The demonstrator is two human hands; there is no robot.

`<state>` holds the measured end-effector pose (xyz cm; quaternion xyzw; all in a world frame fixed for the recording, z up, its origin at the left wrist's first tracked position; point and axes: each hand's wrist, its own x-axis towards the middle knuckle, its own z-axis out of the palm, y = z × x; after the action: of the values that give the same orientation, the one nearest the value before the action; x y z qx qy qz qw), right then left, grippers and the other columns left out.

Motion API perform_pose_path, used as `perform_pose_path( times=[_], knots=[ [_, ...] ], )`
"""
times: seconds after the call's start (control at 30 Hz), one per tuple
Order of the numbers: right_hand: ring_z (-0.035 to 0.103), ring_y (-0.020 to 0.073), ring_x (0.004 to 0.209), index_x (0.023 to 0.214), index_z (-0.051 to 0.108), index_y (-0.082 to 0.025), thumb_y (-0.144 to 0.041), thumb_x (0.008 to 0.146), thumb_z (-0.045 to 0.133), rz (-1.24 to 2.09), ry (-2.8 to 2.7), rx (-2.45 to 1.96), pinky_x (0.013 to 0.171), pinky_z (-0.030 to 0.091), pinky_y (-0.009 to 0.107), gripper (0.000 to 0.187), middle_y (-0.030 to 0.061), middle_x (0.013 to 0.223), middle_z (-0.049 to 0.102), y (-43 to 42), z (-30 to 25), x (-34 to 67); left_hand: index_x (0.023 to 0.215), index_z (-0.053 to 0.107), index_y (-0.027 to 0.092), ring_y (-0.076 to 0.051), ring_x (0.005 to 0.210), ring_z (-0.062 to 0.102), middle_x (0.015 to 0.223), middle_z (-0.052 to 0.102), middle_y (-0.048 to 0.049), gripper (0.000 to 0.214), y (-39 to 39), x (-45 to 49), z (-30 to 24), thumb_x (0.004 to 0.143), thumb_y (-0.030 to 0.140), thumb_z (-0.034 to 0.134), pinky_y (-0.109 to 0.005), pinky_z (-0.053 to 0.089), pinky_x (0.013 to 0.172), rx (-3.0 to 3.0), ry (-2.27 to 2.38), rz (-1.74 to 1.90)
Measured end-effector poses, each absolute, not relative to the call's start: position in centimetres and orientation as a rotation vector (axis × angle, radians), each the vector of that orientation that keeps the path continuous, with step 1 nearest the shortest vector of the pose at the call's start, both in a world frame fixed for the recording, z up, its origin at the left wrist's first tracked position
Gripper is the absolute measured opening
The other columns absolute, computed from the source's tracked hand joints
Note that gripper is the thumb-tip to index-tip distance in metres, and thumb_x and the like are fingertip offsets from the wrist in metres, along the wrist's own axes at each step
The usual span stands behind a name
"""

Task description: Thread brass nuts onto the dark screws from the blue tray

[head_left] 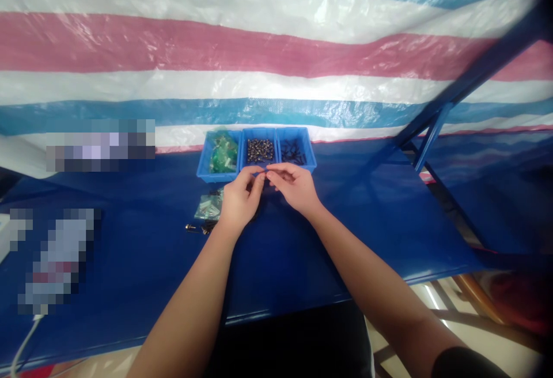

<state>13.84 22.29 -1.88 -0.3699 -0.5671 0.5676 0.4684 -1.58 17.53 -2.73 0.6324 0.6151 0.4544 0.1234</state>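
My left hand [242,195] and my right hand [294,185] meet fingertip to fingertip just in front of the blue bins. Both are closed in a pinch, and whatever lies between the fingertips is too small to make out. Behind them stand three blue bins: one with green pieces [223,152], one with small brass-coloured metal parts [260,150], one with dark screw-like pieces [292,151]. Beside my left hand lies a clear plastic bag [208,207] with light pieces in it. Dark parts with shiny ends [199,228] lie near it, partly hidden by that hand.
The blue table [142,251] runs under everything, its front edge close to my body. A blue metal frame [449,98] rises at the right. Striped plastic sheeting [276,49] hangs behind. Blurred-out objects lie at the left, one with a white cable [26,332].
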Motion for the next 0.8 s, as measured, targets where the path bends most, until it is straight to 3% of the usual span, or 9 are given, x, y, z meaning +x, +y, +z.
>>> perform_pose_path(
  times=[0.33,0.8],
  knots=[
    [0.071,0.0157,0.071,0.099,0.075,-0.019,-0.051,0.075,0.078,1.381,-1.390,-0.944,0.065,0.060,0.030,0.040,0.0043,0.082,0.076,22.55,-2.21,13.91,0.108,0.068,0.022,-0.007,0.051,0.049,0.061,0.056,0.0064,0.021,17.58,-1.38,-2.90,0.096,0.038,0.059,-0.019,0.043,0.059,1.883,1.780,1.404],
    [0.072,0.0167,0.076,0.099,0.076,-0.020,-0.051,0.075,0.078,1.381,-1.401,-0.933,0.076,0.063,0.034,0.039,0.0052,0.087,0.077,22.43,-2.10,13.86,0.111,0.068,0.022,-0.008,0.055,0.053,0.066,0.061,0.0049,0.024,17.46,-1.43,-2.70,0.095,0.039,0.060,-0.019,0.044,0.061,1.871,1.765,1.391]
  ],
)
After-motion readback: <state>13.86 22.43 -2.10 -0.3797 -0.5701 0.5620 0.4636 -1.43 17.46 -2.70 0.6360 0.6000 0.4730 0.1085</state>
